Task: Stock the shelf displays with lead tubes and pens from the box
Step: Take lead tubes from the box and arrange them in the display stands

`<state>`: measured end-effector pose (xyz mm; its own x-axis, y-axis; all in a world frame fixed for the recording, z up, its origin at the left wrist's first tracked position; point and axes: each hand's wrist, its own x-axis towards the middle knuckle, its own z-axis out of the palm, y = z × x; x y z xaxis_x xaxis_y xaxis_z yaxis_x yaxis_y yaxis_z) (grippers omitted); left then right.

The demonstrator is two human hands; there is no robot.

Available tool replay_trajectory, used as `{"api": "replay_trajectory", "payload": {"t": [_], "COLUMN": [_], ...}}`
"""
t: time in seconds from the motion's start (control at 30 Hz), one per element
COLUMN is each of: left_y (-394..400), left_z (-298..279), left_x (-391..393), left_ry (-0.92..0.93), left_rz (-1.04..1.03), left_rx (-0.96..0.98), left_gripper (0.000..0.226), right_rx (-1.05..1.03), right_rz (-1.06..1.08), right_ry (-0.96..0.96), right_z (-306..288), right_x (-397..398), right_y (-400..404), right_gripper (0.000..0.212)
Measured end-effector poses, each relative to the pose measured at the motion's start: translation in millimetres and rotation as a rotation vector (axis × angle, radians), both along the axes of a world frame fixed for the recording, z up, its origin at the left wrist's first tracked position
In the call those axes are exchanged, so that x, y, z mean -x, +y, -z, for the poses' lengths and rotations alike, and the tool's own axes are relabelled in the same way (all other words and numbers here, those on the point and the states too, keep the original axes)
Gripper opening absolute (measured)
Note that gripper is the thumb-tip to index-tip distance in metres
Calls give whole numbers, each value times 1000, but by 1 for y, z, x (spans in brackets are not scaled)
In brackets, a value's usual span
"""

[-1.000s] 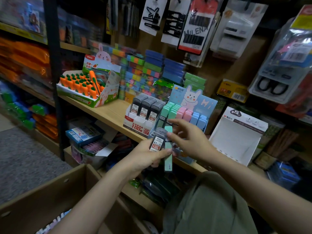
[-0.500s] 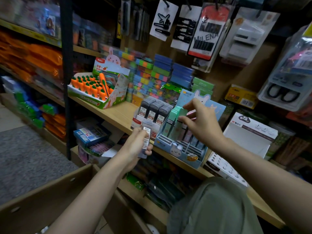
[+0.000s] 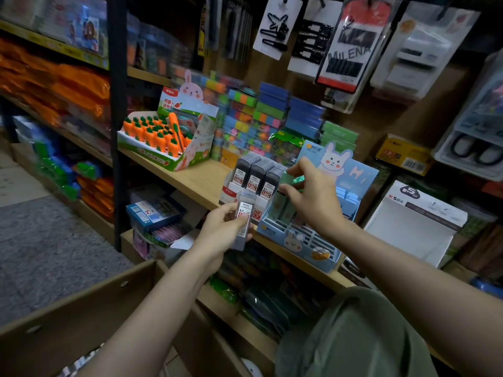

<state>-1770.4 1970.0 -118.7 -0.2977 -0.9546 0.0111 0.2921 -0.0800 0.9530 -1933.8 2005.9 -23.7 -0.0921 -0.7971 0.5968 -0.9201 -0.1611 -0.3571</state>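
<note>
My left hand (image 3: 221, 228) grips a grey 0.7 lead tube (image 3: 244, 219) upright, just in front of the shelf edge. Behind it stands the white display of grey lead tubes (image 3: 254, 178). My right hand (image 3: 313, 195) reaches over the blue bunny display (image 3: 307, 240) and pinches a green tube (image 3: 285, 178) above its green row. Blue tubes (image 3: 349, 198) fill the slots to the right of my hand. The cardboard box (image 3: 81, 308) sits open at the lower left, with a few items showing at its bottom edge.
A carrot-eraser display (image 3: 163, 140) stands to the left on the wooden shelf (image 3: 196, 180). An empty white display box (image 3: 413, 227) sits at the right. Stacked sticky notes (image 3: 261, 126) line the back, and carded goods (image 3: 351, 42) hang overhead. Lower shelves hold packed stock.
My right hand carried the green tube from my left hand up to the bunny display. My left hand keeps the grey tube and stays near the shelf edge. The camera shifted closer.
</note>
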Motion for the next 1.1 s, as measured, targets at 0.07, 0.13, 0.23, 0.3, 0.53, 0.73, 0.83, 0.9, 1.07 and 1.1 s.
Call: {"api": "replay_trajectory", "payload": {"t": [0.07,0.13,0.23,0.3,0.53,0.73,0.83,0.9,1.07,1.1], "left_y": [-1,-3,-5,-6,-4,0,-1,-6,-36,-42], "left_z": [1,3,6,7,8,-2,-8,-10,-1,2], "left_x": [0,0,2,2,3,1,1,-1,-15,-17], "left_ry": [8,-6,-26,-12,39,20,13,5,-177,-257], "left_rz": [-4,-17,-27,-25,-24,12,36,-28,-312,-356], "left_rx": [-2,3,-1,-11,-16,117,185,220,203,216], "left_gripper": [22,24,27,30,30,24,23,23,58,65], "right_rx": [-5,1,42,70,62,-70,-163,-149,21,51], "right_rz": [16,49,85,81,84,-147,-180,-178,-109,-89], "right_ry": [-2,-16,-26,0,151,14,16,47,40,58], "right_z": [4,11,23,26,15,0,-4,-14,-56,-61], "right_x": [0,2,1,-2,4,-19,-28,-30,-25,-24], "right_y": [-1,-1,-1,-1,7,9,-1,-9,-40,-48], "right_gripper": [22,23,21,21,29,29,26,23,24,24]}}
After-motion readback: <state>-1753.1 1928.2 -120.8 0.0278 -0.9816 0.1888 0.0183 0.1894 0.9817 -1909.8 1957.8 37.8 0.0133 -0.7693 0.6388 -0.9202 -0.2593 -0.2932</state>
